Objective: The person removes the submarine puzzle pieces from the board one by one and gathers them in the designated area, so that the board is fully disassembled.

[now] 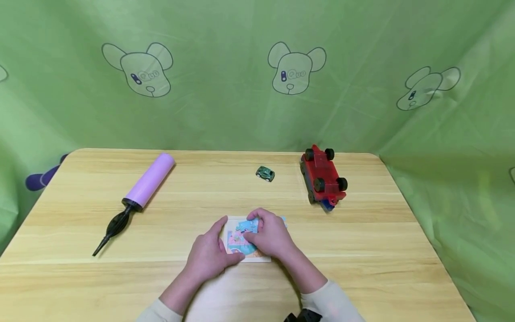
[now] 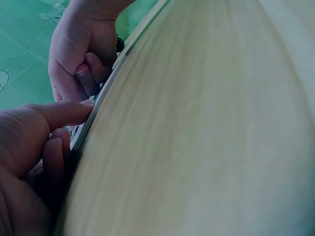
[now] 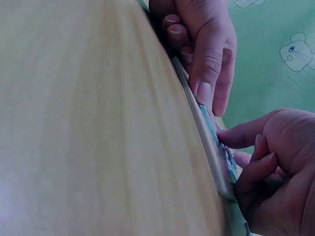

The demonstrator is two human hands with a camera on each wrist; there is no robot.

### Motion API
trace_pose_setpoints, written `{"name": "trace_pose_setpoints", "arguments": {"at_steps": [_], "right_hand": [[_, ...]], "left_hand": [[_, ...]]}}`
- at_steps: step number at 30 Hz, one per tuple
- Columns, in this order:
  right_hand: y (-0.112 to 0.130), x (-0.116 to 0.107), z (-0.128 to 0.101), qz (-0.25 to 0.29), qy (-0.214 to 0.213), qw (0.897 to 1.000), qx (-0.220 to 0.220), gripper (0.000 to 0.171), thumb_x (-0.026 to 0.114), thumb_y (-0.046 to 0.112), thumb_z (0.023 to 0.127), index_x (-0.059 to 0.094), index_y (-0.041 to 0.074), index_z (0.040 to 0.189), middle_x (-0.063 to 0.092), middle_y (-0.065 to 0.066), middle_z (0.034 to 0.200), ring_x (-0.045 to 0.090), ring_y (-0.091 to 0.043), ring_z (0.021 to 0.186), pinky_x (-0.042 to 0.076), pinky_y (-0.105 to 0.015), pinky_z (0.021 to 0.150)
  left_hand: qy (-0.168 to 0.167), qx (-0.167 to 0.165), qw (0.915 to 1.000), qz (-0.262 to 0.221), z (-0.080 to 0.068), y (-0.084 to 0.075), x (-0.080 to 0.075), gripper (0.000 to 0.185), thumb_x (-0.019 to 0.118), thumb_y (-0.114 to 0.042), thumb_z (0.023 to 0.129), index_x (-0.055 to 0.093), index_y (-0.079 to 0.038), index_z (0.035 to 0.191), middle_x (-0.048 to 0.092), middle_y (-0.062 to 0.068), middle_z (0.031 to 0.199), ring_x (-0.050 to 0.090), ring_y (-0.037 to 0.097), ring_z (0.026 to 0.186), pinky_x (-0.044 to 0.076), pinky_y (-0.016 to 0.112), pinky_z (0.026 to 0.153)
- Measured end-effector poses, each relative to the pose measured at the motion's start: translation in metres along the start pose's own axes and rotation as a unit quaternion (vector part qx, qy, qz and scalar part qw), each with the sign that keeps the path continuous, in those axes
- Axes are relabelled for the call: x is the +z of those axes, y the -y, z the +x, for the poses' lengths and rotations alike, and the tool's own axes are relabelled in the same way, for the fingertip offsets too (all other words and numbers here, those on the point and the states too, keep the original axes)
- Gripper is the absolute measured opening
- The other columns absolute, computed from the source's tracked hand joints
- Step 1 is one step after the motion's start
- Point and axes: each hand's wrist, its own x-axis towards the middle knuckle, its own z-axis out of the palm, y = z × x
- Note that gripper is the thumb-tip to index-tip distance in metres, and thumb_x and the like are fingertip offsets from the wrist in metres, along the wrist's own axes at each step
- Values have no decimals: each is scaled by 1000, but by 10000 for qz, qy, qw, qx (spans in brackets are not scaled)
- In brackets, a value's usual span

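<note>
Pale wooden tabletop (image 1: pixel 362 250) against a green cloth backdrop (image 1: pixel 225 89) printed with bear heads. Nearest the front edge, at its middle: both hands on a small picture puzzle (image 1: pixel 240 241) lying flat. Left hand (image 1: pixel 209 255) at the puzzle's left edge, thumb stretched along it, other fingers curled against the edge and seeming to steady the board. Right hand (image 1: pixel 270 235) over the puzzle's right half, fingertips (image 3: pixel 235 137) bent down and pressing on the pieces. Farther back, toward the left edge: purple hand pump (image 1: pixel 138 197) with a black nozzle, lying slantwise. Near the far edge, about the middle: tiny green toy car (image 1: pixel 265 173). Toward the far right corner: red toy truck (image 1: pixel 323 179) tipped over, wheels upward.
</note>
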Motion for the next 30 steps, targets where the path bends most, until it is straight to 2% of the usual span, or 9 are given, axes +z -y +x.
{"name": "trace_pose_setpoints", "arguments": {"at_steps": [8,19,30], "right_hand": [[0,-4,-1,-185,103,9997,78,32,84,16,81,66,11,106,46,1,60,39,-12,50,30,-25,45],[0,-5,-2,-129,240,9995,169,31,83,17,82,65,11,107,47,-1,62,41,-14,53,32,-28,47],[-2,-9,-9,187,100,9995,-223,27,82,19,85,65,13,106,41,3,57,35,-11,47,27,-24,45]], "left_hand": [[40,-30,10000,-37,1,0,0,103,91,-32,69,38,-1,152,54,-4,58,50,11,48,39,29,42],[42,-32,10000,-38,0,0,0,103,91,-31,69,37,-1,151,54,-5,58,50,11,47,39,28,42],[25,-34,10000,3,0,-1,0,103,91,-31,69,37,-1,152,54,-5,58,51,11,47,40,28,42]]}}
